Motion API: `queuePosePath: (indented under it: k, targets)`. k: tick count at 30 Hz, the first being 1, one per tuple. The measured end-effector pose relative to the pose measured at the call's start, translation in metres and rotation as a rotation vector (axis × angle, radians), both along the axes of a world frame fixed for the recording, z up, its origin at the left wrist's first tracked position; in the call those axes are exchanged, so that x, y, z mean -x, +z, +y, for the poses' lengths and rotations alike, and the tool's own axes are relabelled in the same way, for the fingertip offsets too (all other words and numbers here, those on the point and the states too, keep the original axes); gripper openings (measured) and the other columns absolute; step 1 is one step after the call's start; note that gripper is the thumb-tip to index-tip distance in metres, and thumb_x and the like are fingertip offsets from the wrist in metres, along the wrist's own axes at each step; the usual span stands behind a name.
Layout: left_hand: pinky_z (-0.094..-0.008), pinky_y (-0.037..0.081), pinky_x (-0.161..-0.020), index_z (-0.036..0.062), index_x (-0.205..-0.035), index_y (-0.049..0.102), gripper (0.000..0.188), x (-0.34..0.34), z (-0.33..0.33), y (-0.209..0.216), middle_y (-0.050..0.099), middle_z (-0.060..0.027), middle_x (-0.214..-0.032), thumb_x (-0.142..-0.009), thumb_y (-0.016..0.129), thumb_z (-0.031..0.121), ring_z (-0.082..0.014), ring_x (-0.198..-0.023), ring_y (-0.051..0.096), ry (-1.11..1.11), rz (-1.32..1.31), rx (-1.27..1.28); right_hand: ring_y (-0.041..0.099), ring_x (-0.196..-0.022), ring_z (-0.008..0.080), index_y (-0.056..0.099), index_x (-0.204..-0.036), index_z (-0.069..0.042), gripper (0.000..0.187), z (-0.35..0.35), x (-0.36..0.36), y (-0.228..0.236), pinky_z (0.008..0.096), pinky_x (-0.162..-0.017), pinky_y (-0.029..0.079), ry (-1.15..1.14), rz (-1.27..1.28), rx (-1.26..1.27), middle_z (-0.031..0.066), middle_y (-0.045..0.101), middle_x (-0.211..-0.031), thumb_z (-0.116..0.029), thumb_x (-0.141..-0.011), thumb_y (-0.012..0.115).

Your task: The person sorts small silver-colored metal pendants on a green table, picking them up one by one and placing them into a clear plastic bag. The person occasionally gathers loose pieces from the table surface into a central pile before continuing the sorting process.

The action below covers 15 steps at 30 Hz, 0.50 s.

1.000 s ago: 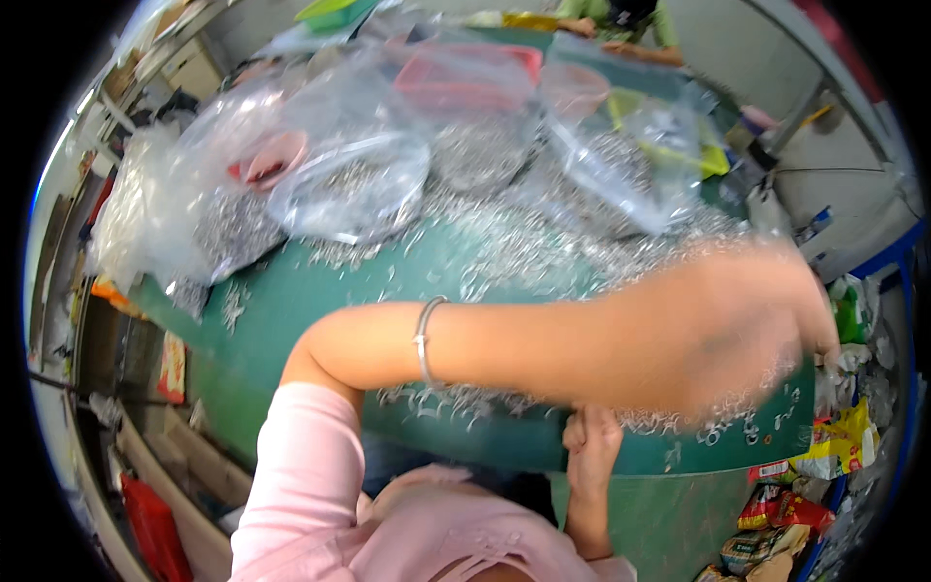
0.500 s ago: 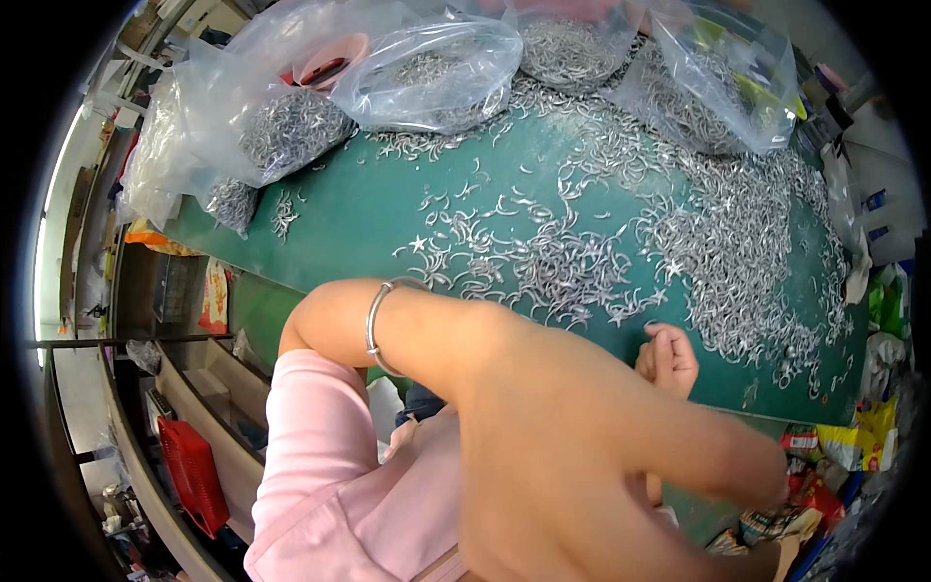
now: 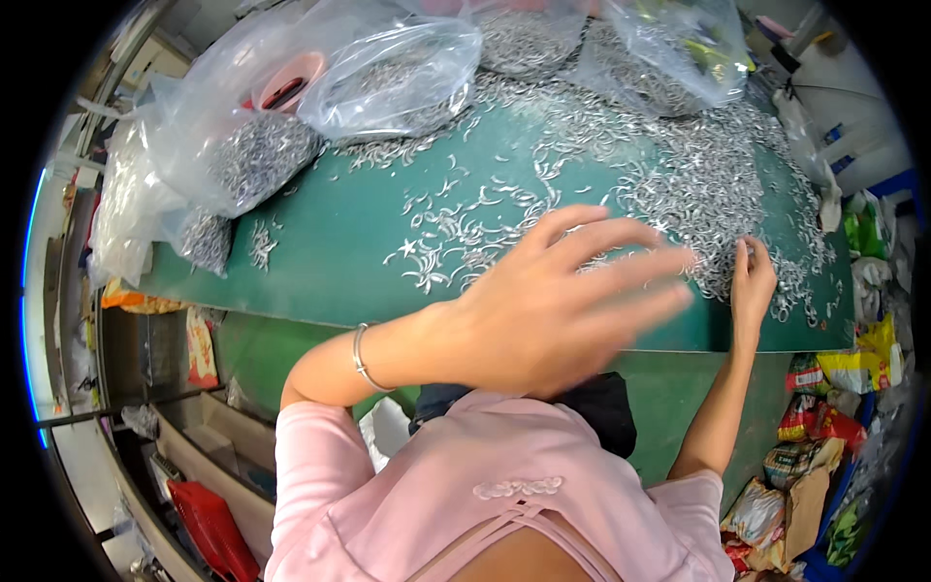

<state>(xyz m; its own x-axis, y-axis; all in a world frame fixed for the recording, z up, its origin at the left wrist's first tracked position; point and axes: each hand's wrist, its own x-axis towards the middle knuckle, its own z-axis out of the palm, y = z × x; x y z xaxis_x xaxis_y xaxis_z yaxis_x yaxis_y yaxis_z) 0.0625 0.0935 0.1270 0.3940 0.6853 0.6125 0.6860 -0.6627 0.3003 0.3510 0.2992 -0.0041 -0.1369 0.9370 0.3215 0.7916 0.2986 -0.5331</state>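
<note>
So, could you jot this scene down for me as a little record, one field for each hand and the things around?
Left hand: fingers spread, slightly blurred, above the near part of the table
Right hand: at the near edge of the silver pieces; whether it pinches one, I can't tell
Pieces: small, loose, many curved, thickest toward the right
Table: green
Far side: clear plastic bags with similar pieces inside
Left wrist: silver-coloured bracelet
</note>
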Motion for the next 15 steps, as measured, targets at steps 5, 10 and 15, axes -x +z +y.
queuePosePath:
  k: [5,10,15]
  targets:
    - [-0.0579,0.031,-0.102,0.0112,-0.134,0.045,0.056,-0.005,0.017,-0.105,0.032,-0.0120,-0.146,-0.084,0.064,0.026,-0.0387,-0.131,0.032,0.207,0.320,0.335,0.064,-0.069,0.0400,0.061,-0.095,-0.004,0.035,0.030,0.035,-0.005,0.0508,-0.060,0.050,-0.052,-0.557,-0.126,0.0225,0.064,-0.070,-0.038,-0.092,0.051]
    - [-0.0580,0.029,-0.104,0.0149,-0.133,0.046,0.051,0.008,0.013,-0.142,0.038,-0.0116,-0.142,-0.085,0.061,0.022,-0.0347,-0.132,0.033,0.299,0.303,0.407,0.063,-0.055,0.0369,0.057,-0.080,-0.004,0.034,0.003,0.058,-0.011,0.0474,-0.049,0.049,0.070,-0.612,-0.208,0.0185,0.061,-0.059,-0.033,-0.095,0.048]
    - [-0.0575,0.026,-0.106,0.0162,-0.135,0.045,0.055,0.022,0.009,-0.142,0.038,-0.0114,-0.142,-0.081,0.058,0.009,-0.0321,-0.133,0.032,0.396,0.320,0.459,0.062,-0.051,0.0336,0.055,-0.117,0.002,0.044,-0.044,0.105,-0.001,0.0435,-0.045,0.048,0.186,-0.528,-0.077,0.0144,0.060,-0.054,-0.034,-0.091,0.055]
